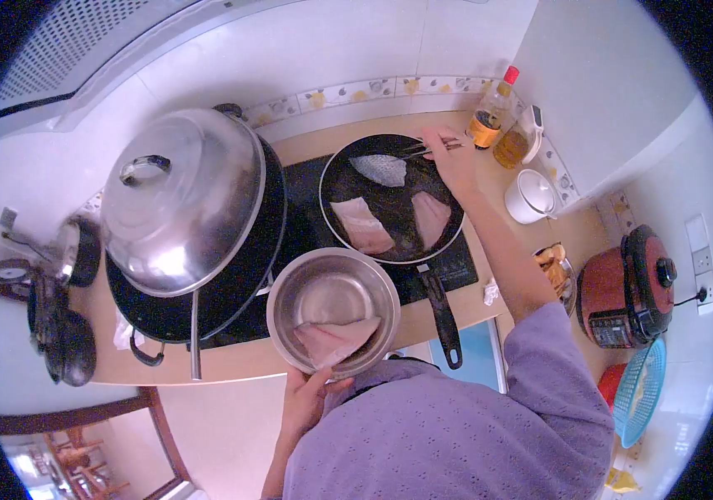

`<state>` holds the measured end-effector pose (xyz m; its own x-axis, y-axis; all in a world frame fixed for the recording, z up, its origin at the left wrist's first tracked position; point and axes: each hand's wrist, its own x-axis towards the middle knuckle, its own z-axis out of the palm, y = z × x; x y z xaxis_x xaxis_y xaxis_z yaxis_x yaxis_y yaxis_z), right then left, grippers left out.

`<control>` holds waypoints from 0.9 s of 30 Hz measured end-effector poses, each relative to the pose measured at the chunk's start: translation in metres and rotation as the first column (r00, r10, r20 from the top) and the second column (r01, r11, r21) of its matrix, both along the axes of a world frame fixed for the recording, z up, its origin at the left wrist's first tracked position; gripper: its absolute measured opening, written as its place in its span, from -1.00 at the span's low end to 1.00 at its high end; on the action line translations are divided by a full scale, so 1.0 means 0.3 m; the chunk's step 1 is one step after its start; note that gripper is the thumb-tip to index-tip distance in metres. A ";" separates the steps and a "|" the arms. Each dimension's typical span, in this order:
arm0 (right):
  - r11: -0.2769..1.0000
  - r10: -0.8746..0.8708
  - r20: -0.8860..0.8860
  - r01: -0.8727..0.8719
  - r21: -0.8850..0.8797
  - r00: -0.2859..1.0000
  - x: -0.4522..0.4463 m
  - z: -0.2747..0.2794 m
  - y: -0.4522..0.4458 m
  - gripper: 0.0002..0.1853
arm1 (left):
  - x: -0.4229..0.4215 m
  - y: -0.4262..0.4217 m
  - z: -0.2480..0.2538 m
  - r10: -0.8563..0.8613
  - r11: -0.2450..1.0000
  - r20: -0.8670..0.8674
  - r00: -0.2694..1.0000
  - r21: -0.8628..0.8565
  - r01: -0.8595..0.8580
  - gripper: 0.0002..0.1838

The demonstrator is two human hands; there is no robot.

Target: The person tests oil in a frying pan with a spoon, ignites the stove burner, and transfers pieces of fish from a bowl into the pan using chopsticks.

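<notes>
My left hand (310,395) grips the near rim of a steel bowl (333,292), which it holds tilted in front of the stove. One pale raw fish fillet (341,340) lies inside. Over the black frying pan (388,207), my right hand (454,165) is closed on a pair of chopsticks (416,152). Their tips are at a silvery, skin-side-up fish piece (381,169) at the back of the pan. Two pinkish fillets sit lower in the pan, a left one (362,225) and a right one (431,220).
Left of the pan stands a large wok (269,242) under a domed steel lid (185,200). Oil and sauce bottles (490,112) and a white lidded pot (531,197) are back right. The pan handle (442,321) points toward me. A red electric cooker (623,287) stands farther right.
</notes>
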<state>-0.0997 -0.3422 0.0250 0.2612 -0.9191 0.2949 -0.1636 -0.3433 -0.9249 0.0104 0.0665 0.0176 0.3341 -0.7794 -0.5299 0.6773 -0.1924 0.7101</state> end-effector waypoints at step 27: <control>0.997 0.042 -0.243 -0.055 -0.045 0.969 -0.144 0.001 0.035 -0.67 | 0.057 0.080 -0.050 -0.119 0.988 -0.041 0.992 0.098 0.123 -0.34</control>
